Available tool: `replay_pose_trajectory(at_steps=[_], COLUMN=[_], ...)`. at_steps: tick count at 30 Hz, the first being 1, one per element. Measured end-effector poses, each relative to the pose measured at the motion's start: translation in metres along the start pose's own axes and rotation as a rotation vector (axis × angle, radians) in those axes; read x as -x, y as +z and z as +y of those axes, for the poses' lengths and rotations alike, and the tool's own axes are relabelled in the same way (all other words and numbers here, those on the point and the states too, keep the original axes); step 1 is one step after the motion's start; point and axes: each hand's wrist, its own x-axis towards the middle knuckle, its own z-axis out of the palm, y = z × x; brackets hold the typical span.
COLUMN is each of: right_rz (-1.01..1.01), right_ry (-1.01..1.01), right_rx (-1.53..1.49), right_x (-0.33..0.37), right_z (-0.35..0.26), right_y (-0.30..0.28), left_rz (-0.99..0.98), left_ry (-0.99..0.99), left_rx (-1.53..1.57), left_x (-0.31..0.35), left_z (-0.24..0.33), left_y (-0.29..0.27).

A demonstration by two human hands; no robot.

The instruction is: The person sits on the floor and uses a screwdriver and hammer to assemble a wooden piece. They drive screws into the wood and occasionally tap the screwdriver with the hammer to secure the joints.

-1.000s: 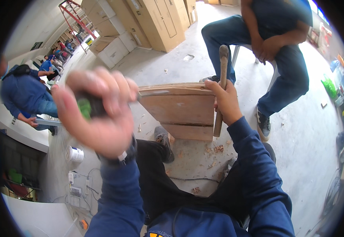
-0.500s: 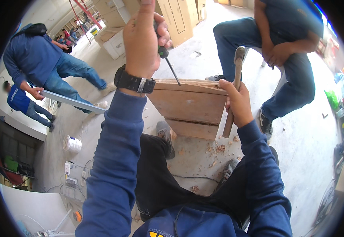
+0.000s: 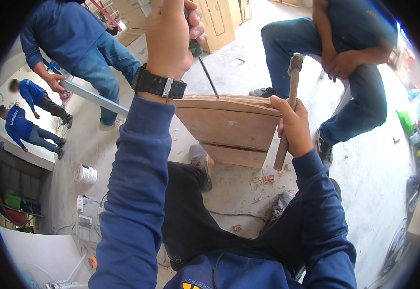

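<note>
My left hand (image 3: 167, 45), raised at the upper middle, is closed around the dark green and black handle of a screwdriver (image 3: 209, 78). Its thin shaft slants down, with the tip at the top edge of a wooden panel (image 3: 229, 126). That panel stands tilted between my legs and has a dark slot across its lower part. My right hand (image 3: 295, 124) grips a hammer (image 3: 292, 89) by its wooden handle, head upward, while its thumb and fingers also touch the panel's right corner. The panel's far side is hidden.
A person (image 3: 333, 62) sits close at the right front. At the left, another person (image 3: 82, 53) carries a long metal bar (image 3: 94, 98). Wood chips (image 3: 268, 179) and a cable (image 3: 236, 216) lie on the floor. A white bucket (image 3: 85, 174) stands left; cardboard boxes (image 3: 215, 24) stand ahead.
My left hand and the screwdriver have shifted slightly left. The person with the metal bar has come nearer, and another person shows behind them. My right hand keeps its grip.
</note>
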Motion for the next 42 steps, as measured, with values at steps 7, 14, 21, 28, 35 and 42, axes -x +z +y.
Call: replay_pose_trajectory(at_steps=[7,14,21,28,35,42], right_rz=[-0.002,-0.001,0.005,-0.007,0.005,-0.019], right_ry=[-0.008,-0.008,-0.016,-0.001,-0.02,-0.016], right_rx=[-0.011,-0.018,-0.001,-0.05,-0.018,-0.056], right_x=[0.0,0.009,0.009,0.009,0.004,0.004], right_z=[0.0,0.0,0.001,0.002,0.005,0.003], right_y=[0.001,0.016,0.017,0.018,0.018,0.017], left_rz=[0.038,0.026,-0.05,-0.326,-0.495,-0.506], left_ry=[-0.027,0.016,0.122,-0.002,-0.08,-0.223], left_rx=[0.003,-0.023,-0.046,0.035,-0.09,-0.029], left_x=[-0.001,0.005,0.005,0.053,0.067,0.076], left_z=[-0.004,0.008,-0.013,-0.067,-0.084,-0.075], left_y=[0.0,-0.014,-0.021,-0.049,-0.071,-0.088])
